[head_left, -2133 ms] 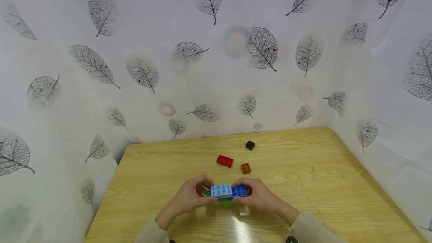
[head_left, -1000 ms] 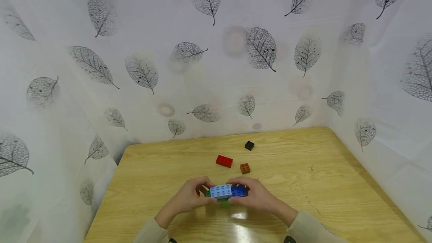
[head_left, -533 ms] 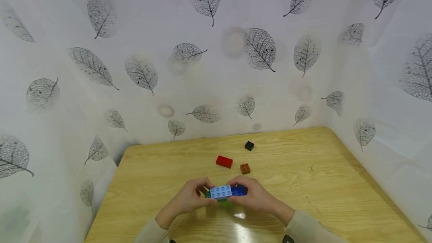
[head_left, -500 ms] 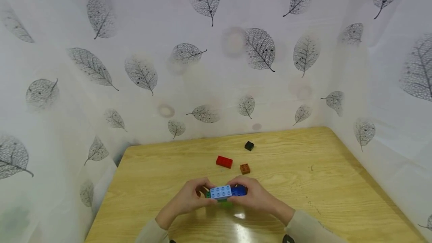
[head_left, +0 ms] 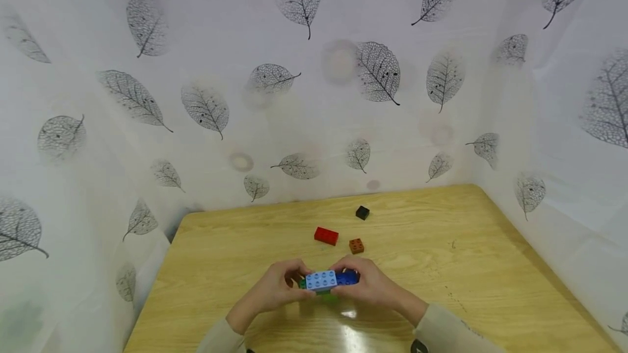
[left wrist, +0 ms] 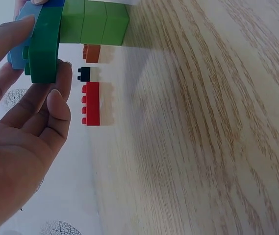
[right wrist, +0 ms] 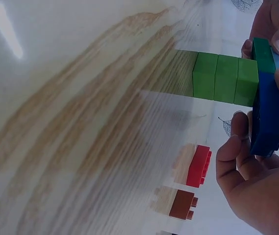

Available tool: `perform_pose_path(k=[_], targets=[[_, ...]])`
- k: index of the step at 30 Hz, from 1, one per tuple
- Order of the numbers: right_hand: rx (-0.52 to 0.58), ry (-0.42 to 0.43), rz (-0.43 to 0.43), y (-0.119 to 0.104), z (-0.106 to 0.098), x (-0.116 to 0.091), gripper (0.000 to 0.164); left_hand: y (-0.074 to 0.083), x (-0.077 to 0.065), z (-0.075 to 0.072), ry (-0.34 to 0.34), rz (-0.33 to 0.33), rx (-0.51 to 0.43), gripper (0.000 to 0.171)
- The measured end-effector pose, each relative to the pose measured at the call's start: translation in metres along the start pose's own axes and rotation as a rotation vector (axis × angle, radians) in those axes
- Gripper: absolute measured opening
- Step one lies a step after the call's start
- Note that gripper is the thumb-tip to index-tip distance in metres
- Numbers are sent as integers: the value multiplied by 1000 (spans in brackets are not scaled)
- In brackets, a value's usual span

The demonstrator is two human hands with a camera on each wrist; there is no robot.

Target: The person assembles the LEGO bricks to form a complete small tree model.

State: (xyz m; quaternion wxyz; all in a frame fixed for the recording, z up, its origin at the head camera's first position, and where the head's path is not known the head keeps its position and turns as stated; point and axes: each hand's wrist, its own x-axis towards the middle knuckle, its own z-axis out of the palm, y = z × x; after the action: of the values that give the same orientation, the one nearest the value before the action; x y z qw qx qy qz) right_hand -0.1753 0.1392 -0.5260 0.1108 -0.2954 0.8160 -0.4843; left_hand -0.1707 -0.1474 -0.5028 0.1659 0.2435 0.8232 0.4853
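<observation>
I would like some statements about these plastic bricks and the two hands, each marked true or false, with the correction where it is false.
1. The left hand and the right hand hold the same multicoloured assembly of plastic bricks. True.
2. The light-blue rectangular plastic brick is at the assembly's bottom. False: it is on top.
3. The red rectangular plastic brick is in the right hand. False: it lies on the wood-grained table.
4. The orange-brown square plastic brick has four studs. True.
5. The black square plastic brick is nearer the hands than the orange-brown one. False: it is farther.
</observation>
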Motion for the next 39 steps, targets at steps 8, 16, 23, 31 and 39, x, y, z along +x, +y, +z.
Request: perform_pose_path(k=[8,16,23,31,39], targets=[[-16,2,28,-2,-1,1,36,-4,4,5,23,2,27,26],[-21,2,87,-4,-1,0,36,-7,7,12,34,41,24,33],[-24,-6,51,-2,0,2,36,-7,2,13,50,21,-9,38],[-22,-23,46,-2,1,3,35,-10,4,18,73,32,4,37],[-26,-24,22,-4,2,1,36,-8,4,20,75,39,-10,38]])
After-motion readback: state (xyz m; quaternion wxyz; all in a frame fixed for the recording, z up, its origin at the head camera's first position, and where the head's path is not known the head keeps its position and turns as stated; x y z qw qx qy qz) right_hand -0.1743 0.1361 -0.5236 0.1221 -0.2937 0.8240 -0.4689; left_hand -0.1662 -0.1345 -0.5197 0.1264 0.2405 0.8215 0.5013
